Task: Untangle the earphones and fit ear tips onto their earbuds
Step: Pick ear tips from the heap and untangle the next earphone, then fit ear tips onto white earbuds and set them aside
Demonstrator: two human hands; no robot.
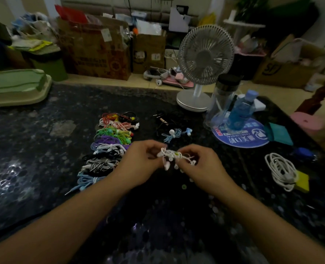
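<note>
Both hands worked a white earphone tangle at frame centre, above the dark table.

The left hand point(138, 164) and right hand point(203, 166) each had fingers curled and pinched on the white earphones point(174, 157), held between them just off the speckled table point(43, 149); earbuds dangled below the knot. A row of bundled coloured earphones point(108, 143) lay left of centre. A loose blue pair point(174, 134) lay above the hands. A small green ear tip point(184, 186) sat below them. A coiled white cable point(280, 170) lay at right; a fan point(205, 54) stood upper right.
</note>
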